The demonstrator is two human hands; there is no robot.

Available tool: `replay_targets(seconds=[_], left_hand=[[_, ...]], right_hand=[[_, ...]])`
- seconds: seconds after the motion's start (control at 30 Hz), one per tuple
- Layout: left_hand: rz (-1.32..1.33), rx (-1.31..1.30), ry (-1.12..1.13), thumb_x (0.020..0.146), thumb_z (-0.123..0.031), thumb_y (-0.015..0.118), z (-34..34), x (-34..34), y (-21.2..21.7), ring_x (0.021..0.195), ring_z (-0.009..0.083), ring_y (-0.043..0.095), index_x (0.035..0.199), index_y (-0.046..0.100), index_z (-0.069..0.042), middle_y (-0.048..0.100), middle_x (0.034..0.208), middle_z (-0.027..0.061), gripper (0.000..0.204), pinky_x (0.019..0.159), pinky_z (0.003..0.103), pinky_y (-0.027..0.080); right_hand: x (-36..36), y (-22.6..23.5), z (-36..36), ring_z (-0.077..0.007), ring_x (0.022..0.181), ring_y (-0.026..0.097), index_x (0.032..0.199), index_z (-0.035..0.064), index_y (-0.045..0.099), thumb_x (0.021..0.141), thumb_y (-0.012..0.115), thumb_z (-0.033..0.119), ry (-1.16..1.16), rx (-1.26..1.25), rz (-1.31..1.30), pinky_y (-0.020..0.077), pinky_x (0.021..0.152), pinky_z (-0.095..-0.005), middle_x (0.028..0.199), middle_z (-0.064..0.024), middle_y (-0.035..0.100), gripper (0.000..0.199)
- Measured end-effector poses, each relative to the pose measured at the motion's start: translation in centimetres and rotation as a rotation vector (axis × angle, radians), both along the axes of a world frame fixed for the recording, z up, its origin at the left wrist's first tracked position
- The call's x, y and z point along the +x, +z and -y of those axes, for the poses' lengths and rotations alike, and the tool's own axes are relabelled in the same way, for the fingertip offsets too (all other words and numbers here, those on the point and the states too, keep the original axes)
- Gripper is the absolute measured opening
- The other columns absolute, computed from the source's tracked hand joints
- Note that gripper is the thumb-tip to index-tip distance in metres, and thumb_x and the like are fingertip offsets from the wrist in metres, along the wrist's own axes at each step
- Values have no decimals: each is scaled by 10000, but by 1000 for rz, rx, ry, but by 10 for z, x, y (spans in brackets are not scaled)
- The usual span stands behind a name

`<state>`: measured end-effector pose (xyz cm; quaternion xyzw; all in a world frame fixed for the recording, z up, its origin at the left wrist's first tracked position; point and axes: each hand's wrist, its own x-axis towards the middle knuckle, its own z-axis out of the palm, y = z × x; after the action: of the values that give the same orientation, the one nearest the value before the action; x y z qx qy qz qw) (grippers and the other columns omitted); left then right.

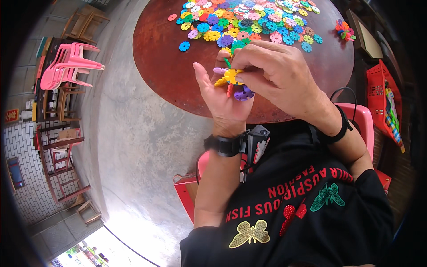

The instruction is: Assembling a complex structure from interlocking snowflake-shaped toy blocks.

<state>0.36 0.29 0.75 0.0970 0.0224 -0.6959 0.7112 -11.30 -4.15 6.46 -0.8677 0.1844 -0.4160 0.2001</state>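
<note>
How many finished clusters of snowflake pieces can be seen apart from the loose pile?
2. One cluster is held between the left hand and right hand. The other cluster lies on the round table, right of the loose pile. More may be hidden inside the pile.

Small rectangular red sign with yellow markings (pixel 12 115) mounted on the white-tiled wall at far left, dark blue rectangular panel (pixel 16 172) fixed lower on the same wall, flat striped multicoloured packets (pixel 394 119) stacked in a red plastic crate (pixel 378 86) at far right
</note>
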Motion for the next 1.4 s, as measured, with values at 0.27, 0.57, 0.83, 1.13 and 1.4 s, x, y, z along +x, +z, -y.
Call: replay_targets(seconds=[0.27, 0.57, 0.83, 1.13, 1.4], left_hand=[[89, 78, 71, 881, -612, 414, 1, -1, -5, 941, 239, 572, 982, 554, -55, 605, 975, 118, 583, 851, 365, 453], [202, 186, 230, 919, -523, 391, 5, -1, -8, 769, 207, 576, 876, 527, -69, 597, 814, 85, 476, 716, 320, 463], [317, 250, 300, 929, -484, 391, 5, -2, -6, 689, 171, 559, 862, 505, -70, 560, 754, 55, 434, 634, 299, 458], [415, 205, 338, 958, -380, 370, 0, -4, -19, 839, 173, 578, 981, 503, -75, 562, 893, 44, 334, 736, 323, 474], [387, 156, 339, 951, -351, 357, 4, -6, -31, 852, 179, 566, 981, 498, -74, 538, 895, 49, 312, 746, 324, 473]], right_hand=[[1, -7, 1, -281, 726, 600, 824, 40, 578, 761, 605, 90, -10, -6, -59, 476, 625, -375, 770, -94, 598, 85], [-2, -12, -1, -284, 740, 598, 864, 37, 570, 767, 603, 84, -1, -38, -151, 465, 607, -387, 779, -96, 595, 113], [-2, -12, -6, -297, 730, 593, 864, 33, 562, 776, 601, 89, 12, -67, -233, 467, 607, -397, 764, -105, 587, 111], [6, -15, -7, -300, 725, 601, 820, 25, 527, 782, 580, 73, 0, -146, -321, 481, 594, -395, 729, -110, 566, 81], [10, -13, -15, -293, 791, 624, 883, 17, 547, 743, 552, 63, -8, -297, -467, 513, 653, -385, 830, -97, 603, 148]])
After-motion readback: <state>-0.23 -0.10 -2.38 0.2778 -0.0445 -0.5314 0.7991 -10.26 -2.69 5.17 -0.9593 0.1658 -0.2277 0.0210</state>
